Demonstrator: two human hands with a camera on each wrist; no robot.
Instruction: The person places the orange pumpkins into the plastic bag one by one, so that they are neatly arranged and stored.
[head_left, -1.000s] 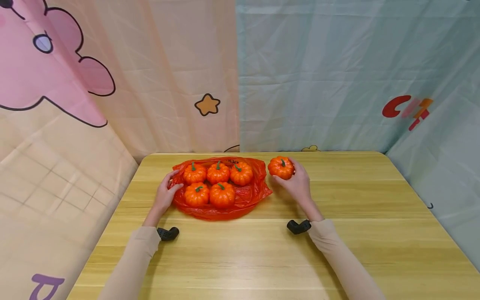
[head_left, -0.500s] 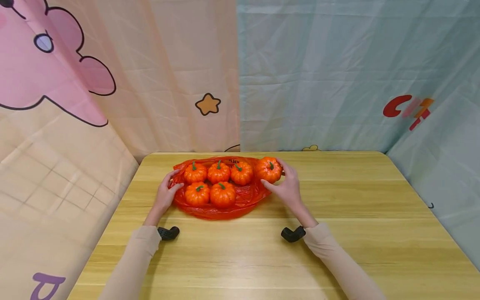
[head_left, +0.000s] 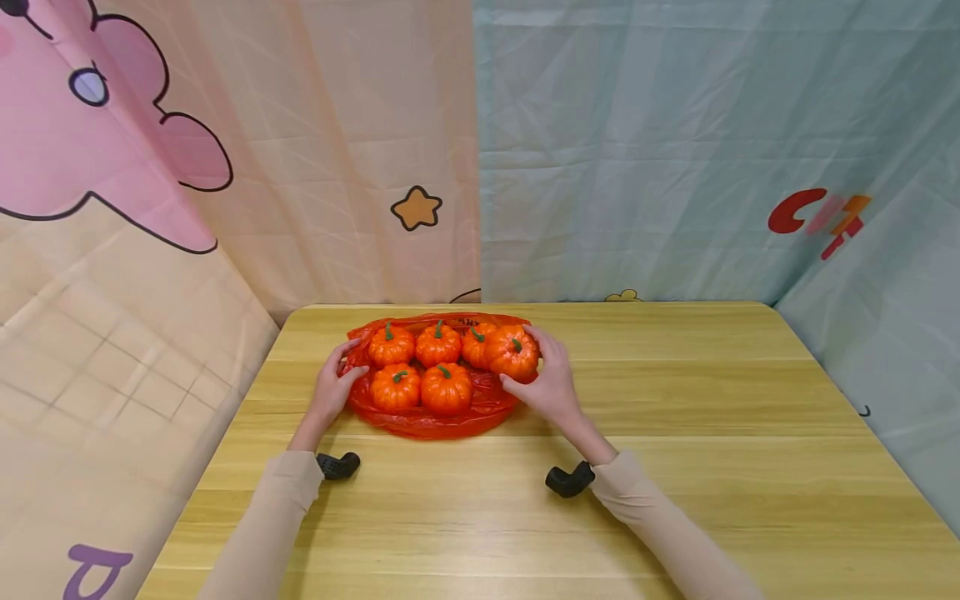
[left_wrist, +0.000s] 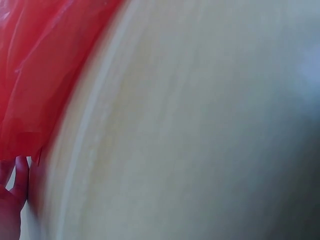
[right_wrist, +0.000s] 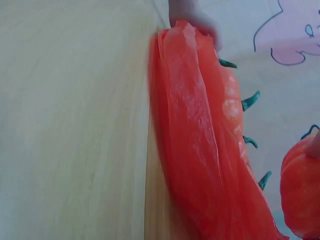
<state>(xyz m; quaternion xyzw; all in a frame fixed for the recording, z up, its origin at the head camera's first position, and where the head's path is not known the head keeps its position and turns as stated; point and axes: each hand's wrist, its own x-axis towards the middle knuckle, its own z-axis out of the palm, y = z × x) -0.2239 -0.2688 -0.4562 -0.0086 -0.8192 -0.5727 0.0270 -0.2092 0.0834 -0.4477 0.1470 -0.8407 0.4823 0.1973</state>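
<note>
A red plastic bag point(head_left: 427, 427) lies spread open on the wooden table, with several small orange pumpkins point(head_left: 446, 390) with green stems standing in it. At the bag's left rim, my left hand point(head_left: 330, 392) pinches the plastic between thumb and fingers. My right hand point(head_left: 551, 383) grips another pumpkin point(head_left: 512, 353) by its right side, over the right part of the bag; in the head view it partly covers the pumpkin behind. The right wrist view shows this held pumpkin point(right_wrist: 301, 190) raised beside the bag wall point(right_wrist: 192, 125). The left wrist view catches the red plastic point(left_wrist: 45, 55) and fingertips.
The wooden table point(head_left: 465, 517) extends in front and to the right of the bag. Printed cloth curtains point(head_left: 637, 150) hang along the table's back and sides. A black wrist device point(head_left: 570, 480) sits at each sleeve cuff.
My right hand has carried its pumpkin leftward from the table beside the bag to over the bag's right part. The left hand has stayed at the left rim.
</note>
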